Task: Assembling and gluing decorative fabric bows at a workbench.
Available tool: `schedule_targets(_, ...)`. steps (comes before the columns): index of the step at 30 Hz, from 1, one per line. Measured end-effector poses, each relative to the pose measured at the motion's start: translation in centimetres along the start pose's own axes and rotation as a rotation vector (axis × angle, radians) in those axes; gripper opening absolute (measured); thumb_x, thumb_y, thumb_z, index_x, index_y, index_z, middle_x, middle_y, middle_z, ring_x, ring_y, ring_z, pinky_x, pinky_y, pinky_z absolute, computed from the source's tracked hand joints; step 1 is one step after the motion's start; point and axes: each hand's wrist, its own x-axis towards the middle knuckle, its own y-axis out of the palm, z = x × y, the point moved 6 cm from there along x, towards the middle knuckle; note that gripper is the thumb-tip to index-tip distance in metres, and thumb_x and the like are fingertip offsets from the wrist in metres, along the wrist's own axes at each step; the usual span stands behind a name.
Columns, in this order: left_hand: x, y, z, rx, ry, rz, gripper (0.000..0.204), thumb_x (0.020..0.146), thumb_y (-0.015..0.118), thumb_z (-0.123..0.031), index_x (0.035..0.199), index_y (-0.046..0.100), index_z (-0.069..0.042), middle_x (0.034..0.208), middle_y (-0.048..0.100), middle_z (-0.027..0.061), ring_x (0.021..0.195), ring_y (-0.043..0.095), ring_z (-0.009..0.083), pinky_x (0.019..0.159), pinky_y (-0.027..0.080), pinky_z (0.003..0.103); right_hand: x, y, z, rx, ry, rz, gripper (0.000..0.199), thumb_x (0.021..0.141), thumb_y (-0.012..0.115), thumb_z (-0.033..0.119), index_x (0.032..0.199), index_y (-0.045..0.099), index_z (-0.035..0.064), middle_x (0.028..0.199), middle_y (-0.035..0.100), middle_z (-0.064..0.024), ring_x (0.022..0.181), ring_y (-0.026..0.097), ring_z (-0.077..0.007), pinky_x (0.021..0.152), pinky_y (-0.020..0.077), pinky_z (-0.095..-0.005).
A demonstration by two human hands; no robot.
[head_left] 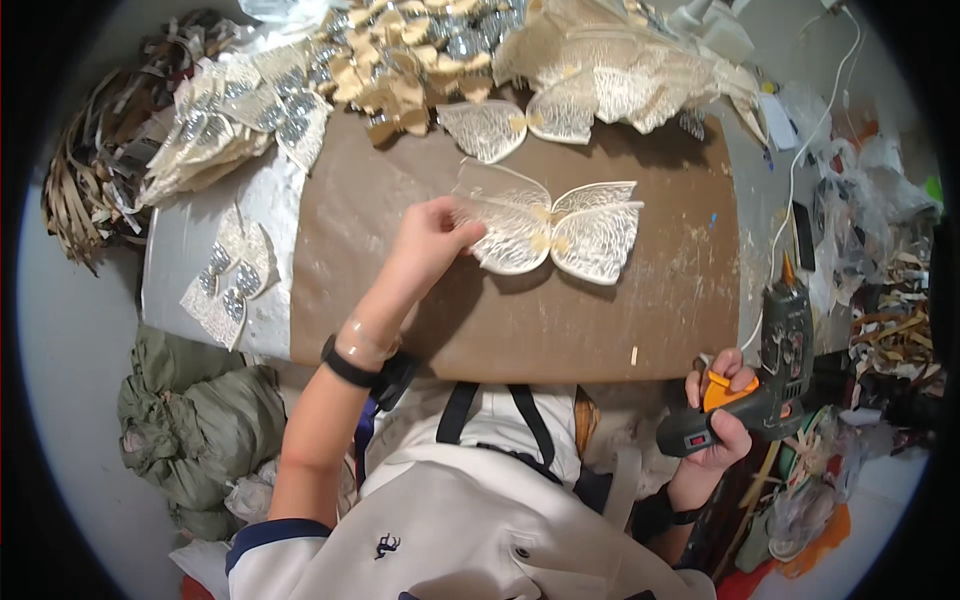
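A left hand (432, 238), fingers curled, pinches the left wing edge of a white lace butterfly (548, 228) lying at the centre of a brown work board (520, 320). The right hand (722, 418) grips a glue gun (768, 372) just off the board's lower right corner, nozzle up.

Brown paper-covered work table (650, 310) w/ a grey bare strip on its left side; pale smooth floor (70, 340) below, green cloth bundle (200, 430) lying on it; soft even light, no hard shadows
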Motion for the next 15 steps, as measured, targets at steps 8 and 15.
schedule_targets(8, -8.9, 1.2, 2.4, -0.086, -0.155, 0.001, 0.058, 0.083, 0.067, 0.004, 0.135, 0.041, 0.002, 0.109, 0.061, 0.0082, 0.084, 0.06, 0.0101, 0.067, 0.05, 0.024, -0.2, 0.9, -2.6, -0.233, 0.154, -0.095, 0.043, 0.063, 0.064, -0.001, 0.105, 0.054, 0.0023, 0.108, 0.052, -0.0178, 0.11, 0.049, -0.0284, 0.087, 0.0478, -0.0432)
schedule_targets(15, -8.6, 0.3, 1.1, 0.325, 0.023, -0.081, 0.076, 0.079, 0.075, -0.009, 0.143, 0.035, 0.0, 0.097, 0.062, 0.0068, 0.074, 0.059, 0.0092, 0.064, 0.05, 0.025, -0.7, 3.2, -3.3, -0.358, 0.336, 0.003, 0.041, 0.061, 0.063, -0.004, 0.101, 0.058, -0.0023, 0.11, 0.06, -0.022, 0.114, 0.054, -0.036, 0.101, 0.0399, -0.047)
